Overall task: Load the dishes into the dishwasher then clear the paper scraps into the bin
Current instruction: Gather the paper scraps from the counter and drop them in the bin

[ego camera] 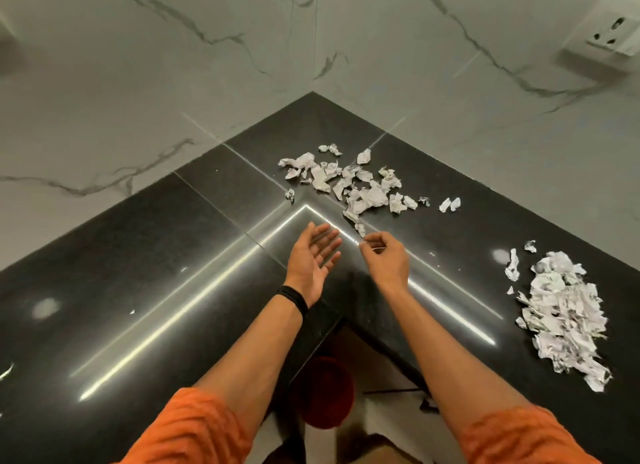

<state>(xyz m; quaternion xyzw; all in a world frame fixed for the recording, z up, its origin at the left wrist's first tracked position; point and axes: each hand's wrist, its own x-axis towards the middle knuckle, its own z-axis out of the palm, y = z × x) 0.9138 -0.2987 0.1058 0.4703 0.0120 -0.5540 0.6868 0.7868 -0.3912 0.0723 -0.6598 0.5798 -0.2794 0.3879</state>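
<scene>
Your left hand (313, 259) is held palm up over the black tabletop (138, 256), fingers straight and released. Your right hand (384, 257), just beside it, has its fingers curled, and I cannot tell whether it pinches anything. Loose paper scraps (360, 186) lie scattered at 12 o'clock from your hands. A denser heap of scraps (561, 311) sits at 3 o'clock, well apart.

Left hand (313, 259) lies open, palm up, over the black surface (138, 256); right hand (386, 259), curled, sits just beside scattered paper scraps (363, 190); another pile (564, 311) well right.
</scene>
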